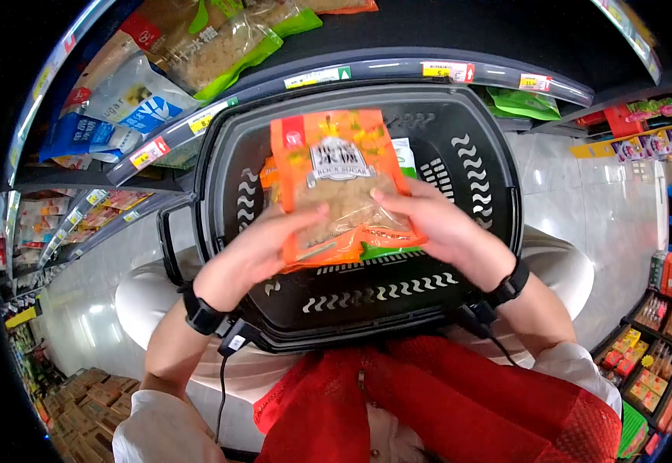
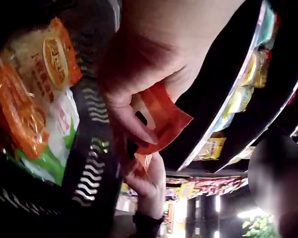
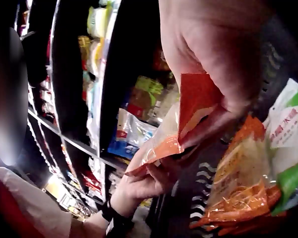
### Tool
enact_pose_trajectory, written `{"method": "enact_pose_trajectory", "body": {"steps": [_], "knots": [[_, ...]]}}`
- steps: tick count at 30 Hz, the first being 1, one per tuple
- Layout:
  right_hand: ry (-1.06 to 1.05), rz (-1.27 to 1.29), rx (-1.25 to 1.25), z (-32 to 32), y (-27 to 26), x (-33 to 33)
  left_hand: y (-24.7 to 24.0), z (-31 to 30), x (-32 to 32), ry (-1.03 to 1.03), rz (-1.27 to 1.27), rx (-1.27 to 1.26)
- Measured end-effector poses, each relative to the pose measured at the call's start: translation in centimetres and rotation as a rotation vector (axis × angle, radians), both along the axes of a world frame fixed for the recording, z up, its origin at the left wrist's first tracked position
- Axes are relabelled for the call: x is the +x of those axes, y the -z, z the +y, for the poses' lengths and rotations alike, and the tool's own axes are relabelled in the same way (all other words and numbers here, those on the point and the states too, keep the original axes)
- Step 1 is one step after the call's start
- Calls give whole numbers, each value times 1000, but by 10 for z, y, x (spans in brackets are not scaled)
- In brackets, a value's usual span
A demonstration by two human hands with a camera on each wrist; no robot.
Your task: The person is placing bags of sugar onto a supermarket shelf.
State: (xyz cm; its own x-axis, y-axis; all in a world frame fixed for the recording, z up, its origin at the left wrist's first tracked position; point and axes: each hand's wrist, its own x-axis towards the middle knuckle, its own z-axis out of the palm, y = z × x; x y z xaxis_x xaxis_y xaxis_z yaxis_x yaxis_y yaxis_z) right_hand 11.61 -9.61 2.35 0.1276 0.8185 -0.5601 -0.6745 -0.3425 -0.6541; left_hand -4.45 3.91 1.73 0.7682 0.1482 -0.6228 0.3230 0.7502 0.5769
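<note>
An orange bag of rock sugar (image 1: 340, 143) with a clear window is held up over a black shopping basket (image 1: 386, 326), its printed front facing up. My left hand (image 1: 259, 251) grips the bag's left side, thumb lying over the front. Gripping the opposite edge is my right hand (image 1: 440, 224), its thumb also on the front. In the left wrist view the bag's red-orange corner (image 2: 171, 121) pokes out past the left fingers. Inside the basket, partly hidden under the held bag, lie an orange clear-windowed packet (image 2: 42, 69) and a white and green packet (image 3: 288, 126).
A shelf edge with price tags (image 1: 317, 78) curves close beyond the basket. On it lie several sugar bags (image 1: 139, 96) at the left. More shelves of goods (image 1: 644, 363) stand at the right, brown cartons (image 1: 93, 409) at the lower left. The basket sits between the person's knees.
</note>
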Motion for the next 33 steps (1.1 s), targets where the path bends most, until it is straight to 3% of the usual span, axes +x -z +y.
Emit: {"method": "enact_pose_trajectory", "body": {"steps": [3,6,10,12,14,16,18,21,25,29,31,33], "knots": [[54,-406,211,0,0,-5,-10,3,2,21,-21,66],[53,-294,166,2,26,6,5,-2,8,54,-80,100],[134,-449,117,-4,10,-5,-9,-2,2,35,-182,127],[56,-476,259,-5,4,1,-14,4,0,88,-160,201],[38,-420,278,-2,-2,5,-5,4,3,21,-242,296],[-84,-190,124,0,-12,5,-3,1,4,25,-243,370],[-68,-196,110,2,-4,3,0,0,5,30,-247,444],[52,-295,116,4,-3,4,4,2,6,30,-259,445],[103,-623,306,9,-15,3,-2,13,11,-103,-272,368],[-49,-651,280,7,-16,3,-2,21,13,-152,-315,271],[-180,-575,240,8,-8,5,5,18,9,-138,-309,280],[-171,-479,281,9,-5,4,7,12,8,-106,-312,348]]}}
